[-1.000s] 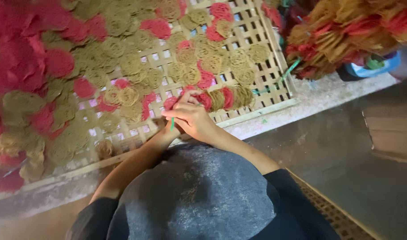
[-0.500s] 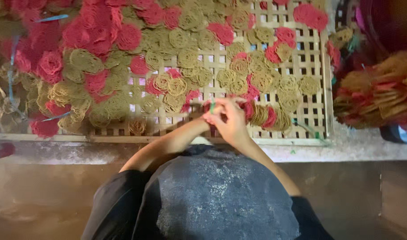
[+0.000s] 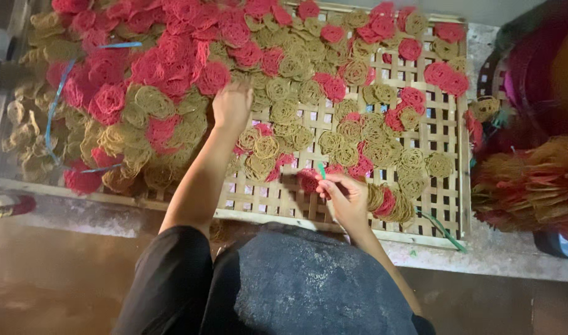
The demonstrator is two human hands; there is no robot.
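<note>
The left hand (image 3: 232, 104) lies spread on the coils (image 3: 172, 74) heaped on the tray (image 3: 448, 186), to take one. The right hand (image 3: 346, 198) pinches a green strip (image 3: 322, 170) upright, near loose coils.

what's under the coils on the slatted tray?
Red and tan coils cover the bamboo lattice tray. Gaps between the slats show pale. On the left the heap hides the slats entirely.
</note>
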